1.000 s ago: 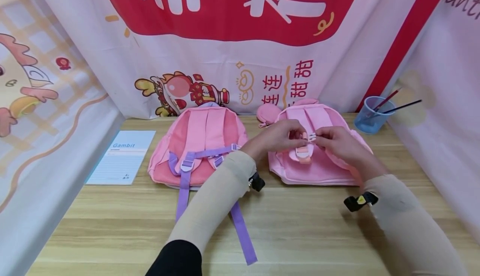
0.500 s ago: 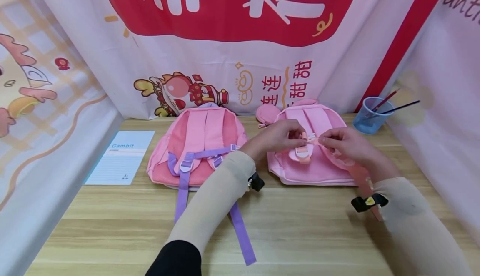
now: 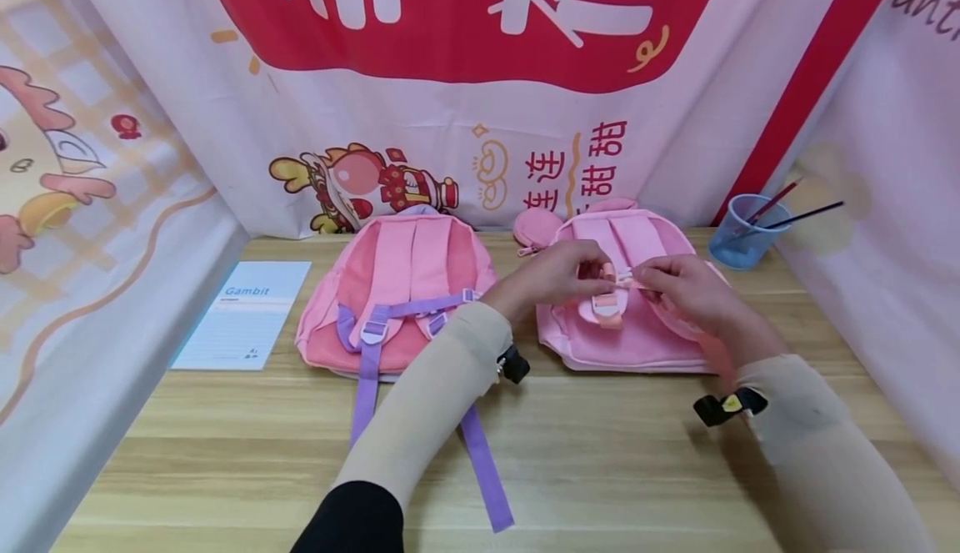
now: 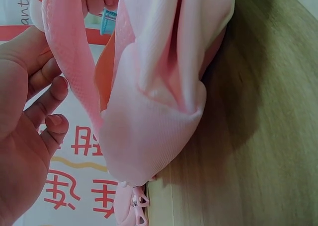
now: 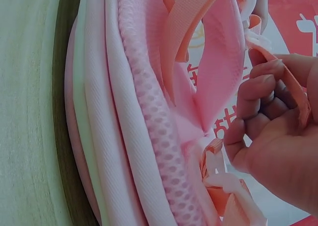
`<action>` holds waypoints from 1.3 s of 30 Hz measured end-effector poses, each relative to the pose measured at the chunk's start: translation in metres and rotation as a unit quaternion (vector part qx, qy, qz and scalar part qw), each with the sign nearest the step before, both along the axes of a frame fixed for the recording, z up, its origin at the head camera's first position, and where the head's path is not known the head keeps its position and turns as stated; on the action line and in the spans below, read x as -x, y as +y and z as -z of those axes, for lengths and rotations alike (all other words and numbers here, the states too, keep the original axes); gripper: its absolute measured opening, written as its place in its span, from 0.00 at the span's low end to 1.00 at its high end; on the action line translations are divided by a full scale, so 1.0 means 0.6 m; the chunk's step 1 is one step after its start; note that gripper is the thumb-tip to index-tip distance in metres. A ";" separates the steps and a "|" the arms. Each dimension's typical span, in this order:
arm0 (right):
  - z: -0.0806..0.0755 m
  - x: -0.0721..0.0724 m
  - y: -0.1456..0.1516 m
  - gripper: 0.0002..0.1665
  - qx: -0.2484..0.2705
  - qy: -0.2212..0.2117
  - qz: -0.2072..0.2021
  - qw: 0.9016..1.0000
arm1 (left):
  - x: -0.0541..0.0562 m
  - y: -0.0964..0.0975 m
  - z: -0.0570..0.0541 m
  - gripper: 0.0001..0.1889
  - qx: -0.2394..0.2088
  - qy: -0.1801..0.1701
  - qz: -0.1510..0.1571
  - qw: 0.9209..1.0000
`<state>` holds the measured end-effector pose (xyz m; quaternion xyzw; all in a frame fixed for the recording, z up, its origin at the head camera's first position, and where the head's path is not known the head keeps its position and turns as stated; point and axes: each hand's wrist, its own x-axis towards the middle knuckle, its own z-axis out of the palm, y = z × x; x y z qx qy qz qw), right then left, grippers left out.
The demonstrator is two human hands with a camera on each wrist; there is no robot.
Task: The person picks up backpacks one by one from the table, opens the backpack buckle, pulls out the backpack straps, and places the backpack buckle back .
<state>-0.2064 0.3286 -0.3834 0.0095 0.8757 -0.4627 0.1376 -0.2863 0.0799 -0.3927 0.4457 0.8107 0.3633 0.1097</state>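
Observation:
A pink backpack lies on the right of the table, its shoulder straps facing up. My left hand grips the end of one padded shoulder strap, beside a white plastic strap buckle. My right hand pinches orange webbing right at that buckle between thumb and fingers. The webbing's loose tail runs across the palm in the right wrist view. Below the left fingertips sits another white buckle with orange webbing through it. My left fingertips are partly hidden behind the padded strap in the left wrist view.
A second pink backpack with purple webbing stands left of my left forearm. Farther left lies a light blue notebook. A blue cup with two thin sticks stands at the back right. Printed cloth hangs behind.
My right hand moved right from the buckle, drawing the orange webbing along, then came slightly back left. My left hand stays in place on the shoulder strap.

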 end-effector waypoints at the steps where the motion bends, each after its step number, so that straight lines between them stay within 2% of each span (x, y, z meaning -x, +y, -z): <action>1: -0.001 0.000 -0.001 0.30 0.002 -0.007 0.006 1.000 | 0.000 0.000 -0.001 0.06 0.000 0.002 0.001 1.000; 4: -0.003 0.000 -0.004 0.34 -0.005 -0.017 0.021 1.000 | -0.001 0.000 -0.003 0.06 0.004 0.003 0.002 1.000; 9: -0.003 0.001 -0.010 0.28 -0.022 -0.015 0.030 0.999 | -0.004 0.002 -0.006 0.07 0.023 0.003 -0.006 1.000; 13: -0.004 -0.002 -0.013 0.24 -0.009 -0.028 0.038 0.999 | -0.003 0.004 -0.003 0.09 0.038 0.010 -0.008 0.999; 19: -0.006 -0.004 -0.015 0.24 0.006 -0.047 0.056 0.997 | -0.002 0.008 -0.001 0.11 0.057 0.016 0.000 0.998; 24: -0.012 -0.006 -0.015 0.27 0.010 -0.025 0.057 0.998 | -0.001 0.010 0.001 0.10 0.056 0.021 0.009 0.998; 27: -0.013 -0.008 -0.014 0.26 0.030 -0.002 0.050 0.998 | -0.001 0.010 0.004 0.09 0.052 0.024 0.020 0.998; 30: -0.014 -0.010 -0.013 0.18 0.079 0.007 0.050 0.996 | -0.001 0.010 0.007 0.09 0.054 0.022 0.024 0.998; 32: -0.016 -0.012 -0.012 0.13 0.114 0.004 0.052 0.992 | -0.002 0.011 0.008 0.08 0.054 0.022 0.024 0.998; 34: -0.018 -0.014 -0.011 0.12 0.141 -0.003 0.054 0.989 | -0.002 0.011 0.009 0.08 0.054 0.025 0.023 0.998; 37: -0.020 -0.017 -0.010 0.12 0.151 -0.013 0.055 0.987 | -0.002 0.011 0.011 0.09 0.054 0.026 0.022 0.998; 39: -0.020 -0.018 -0.011 0.11 0.134 -0.018 0.058 0.989 | -0.003 0.010 0.013 0.08 0.058 0.025 0.022 0.998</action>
